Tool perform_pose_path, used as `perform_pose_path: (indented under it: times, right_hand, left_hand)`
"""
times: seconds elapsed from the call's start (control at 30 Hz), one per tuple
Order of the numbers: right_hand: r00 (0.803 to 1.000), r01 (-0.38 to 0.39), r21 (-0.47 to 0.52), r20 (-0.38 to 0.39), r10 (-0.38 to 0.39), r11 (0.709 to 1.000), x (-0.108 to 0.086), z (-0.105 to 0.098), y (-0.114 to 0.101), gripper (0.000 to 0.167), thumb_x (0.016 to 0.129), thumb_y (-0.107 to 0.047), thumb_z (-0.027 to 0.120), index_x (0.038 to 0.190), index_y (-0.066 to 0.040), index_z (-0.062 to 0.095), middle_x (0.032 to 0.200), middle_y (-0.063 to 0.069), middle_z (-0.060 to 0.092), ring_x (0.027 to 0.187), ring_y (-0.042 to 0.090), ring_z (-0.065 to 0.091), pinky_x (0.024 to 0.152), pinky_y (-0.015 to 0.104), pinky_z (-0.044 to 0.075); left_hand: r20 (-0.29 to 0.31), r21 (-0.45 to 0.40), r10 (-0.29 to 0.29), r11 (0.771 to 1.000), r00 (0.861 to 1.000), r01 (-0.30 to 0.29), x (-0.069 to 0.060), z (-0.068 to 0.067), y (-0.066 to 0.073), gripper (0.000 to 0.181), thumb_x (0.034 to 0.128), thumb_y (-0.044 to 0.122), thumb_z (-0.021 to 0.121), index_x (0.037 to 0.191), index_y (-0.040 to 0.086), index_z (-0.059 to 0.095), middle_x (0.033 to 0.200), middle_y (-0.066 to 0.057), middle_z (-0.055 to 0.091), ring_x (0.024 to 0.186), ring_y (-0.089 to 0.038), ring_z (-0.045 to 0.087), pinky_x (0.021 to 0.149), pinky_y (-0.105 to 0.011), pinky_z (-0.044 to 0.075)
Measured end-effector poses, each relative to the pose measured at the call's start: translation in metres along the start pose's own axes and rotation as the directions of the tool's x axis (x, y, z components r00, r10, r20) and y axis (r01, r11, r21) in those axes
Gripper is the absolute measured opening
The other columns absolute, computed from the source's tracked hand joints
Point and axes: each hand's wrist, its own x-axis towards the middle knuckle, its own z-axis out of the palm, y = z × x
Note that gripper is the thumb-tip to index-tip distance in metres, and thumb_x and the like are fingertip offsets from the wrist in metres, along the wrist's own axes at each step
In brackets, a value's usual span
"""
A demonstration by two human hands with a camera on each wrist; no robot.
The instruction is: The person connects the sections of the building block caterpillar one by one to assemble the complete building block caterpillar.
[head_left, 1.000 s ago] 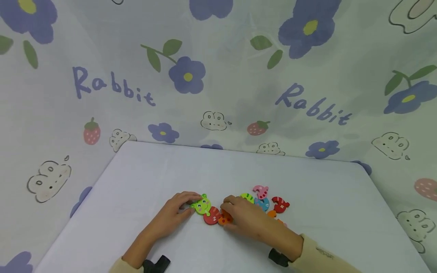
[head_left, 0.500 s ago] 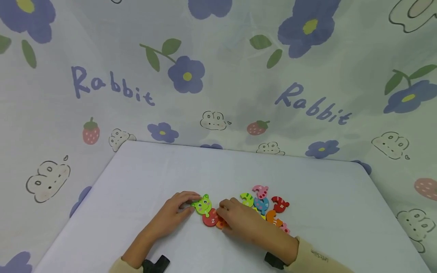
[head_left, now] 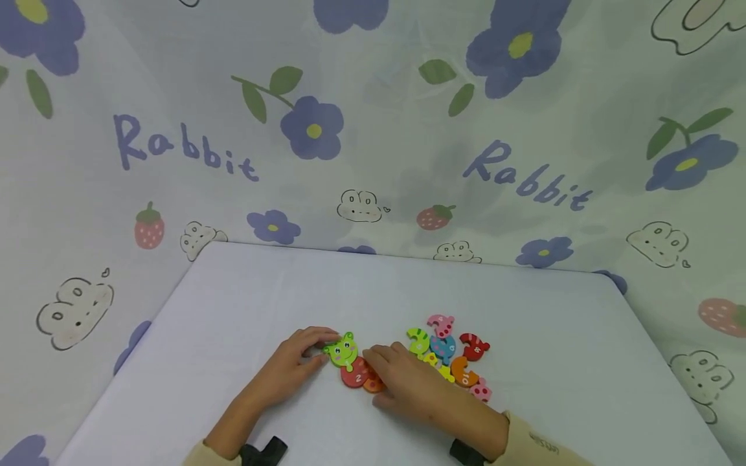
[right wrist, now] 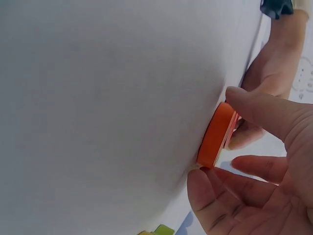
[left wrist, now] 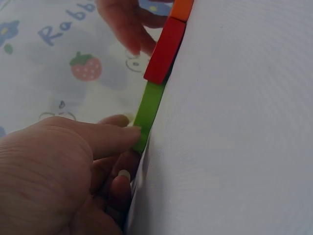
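Note:
A green smiling head piece (head_left: 342, 351) lies on the table, joined to a red piece (head_left: 354, 375) marked 2. My left hand (head_left: 294, 364) grips the green piece by its left edge; in the left wrist view the thumb and fingers of that hand (left wrist: 63, 161) pinch its green side (left wrist: 149, 110). Right of the red piece is an orange piece (head_left: 373, 384), partly covered by my right hand (head_left: 416, 382). The right wrist view shows the thumb and fingers of this hand (right wrist: 264, 161) around the orange piece (right wrist: 216, 134).
Several loose number pieces lie right of my right hand: light green (head_left: 418, 342), pink (head_left: 441, 325), blue (head_left: 443, 349), red (head_left: 474, 347), orange (head_left: 463, 372), yellow and another pink (head_left: 480, 390). The white table (head_left: 280, 278) meets a patterned cloth (head_left: 373, 129) behind.
My right hand has shifted left and slightly down with the orange piece, uncovering yellow, orange and pink pieces on its right. My left hand stays at the green piece.

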Motion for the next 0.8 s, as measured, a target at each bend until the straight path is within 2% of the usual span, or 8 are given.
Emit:
perform_pose_path:
  times: [0.23,0.37,0.47,0.63,0.8]
  right_hand:
    - [0.999,0.034,0.02,-0.002,-0.034,0.999,-0.012,0.004,0.006,0.074,0.09,-0.044,0.082,0.153,-0.018,0.053,0.151,-0.003,0.055,0.13,0.017,0.053,0.106,0.036,0.051]
    - [0.999,0.036,0.029,0.001,-0.036,0.999,-0.018,0.005,0.009,0.073,0.091,-0.046,0.081,0.153,-0.019,0.053,0.154,-0.004,0.053,0.132,0.016,0.053,0.106,0.035,0.051]
    - [1.0,0.009,0.049,0.024,-0.01,0.999,-0.023,0.006,0.009,0.073,0.091,-0.049,0.08,0.153,-0.021,0.054,0.155,-0.007,0.051,0.134,0.015,0.052,0.105,0.036,0.052]
    - [0.998,-0.01,0.083,0.069,0.004,0.997,-0.033,0.006,0.006,0.073,0.091,-0.053,0.078,0.153,-0.022,0.055,0.16,-0.007,0.046,0.141,0.016,0.048,0.106,0.038,0.052]
    - [0.996,0.038,0.105,0.072,-0.046,0.994,-0.04,0.008,0.004,0.075,0.091,-0.055,0.077,0.154,-0.022,0.054,0.163,-0.006,0.041,0.144,0.016,0.045,0.105,0.037,0.052]
  left_hand:
    - [-0.003,-0.014,0.003,1.0,1.0,-0.003,0.0,-0.001,0.002,0.041,0.0994,0.001,0.068,0.135,0.022,0.069,0.139,0.009,0.063,0.125,-0.018,0.058,0.099,-0.033,0.053]
    - [-0.011,-0.02,-0.025,0.999,1.0,0.025,0.0,-0.001,0.004,0.039,0.1002,0.007,0.07,0.135,0.024,0.068,0.136,0.01,0.064,0.122,-0.016,0.059,0.098,-0.033,0.053]
    - [-0.004,-0.006,-0.053,0.999,0.999,0.053,0.0,-0.001,0.004,0.04,0.0972,0.018,0.077,0.136,0.026,0.068,0.136,0.013,0.063,0.121,-0.014,0.058,0.098,-0.032,0.052]
    - [0.042,0.036,-0.08,0.996,0.996,0.079,0.0,0.0,0.007,0.062,0.0853,0.042,0.087,0.141,0.027,0.065,0.144,0.013,0.057,0.13,-0.017,0.051,0.105,-0.043,0.05]
    - [0.093,0.102,-0.098,0.991,0.991,0.089,-0.001,0.004,0.009,0.086,0.0755,0.061,0.088,0.149,0.029,0.057,0.15,0.015,0.049,0.132,-0.017,0.043,0.111,-0.054,0.044]
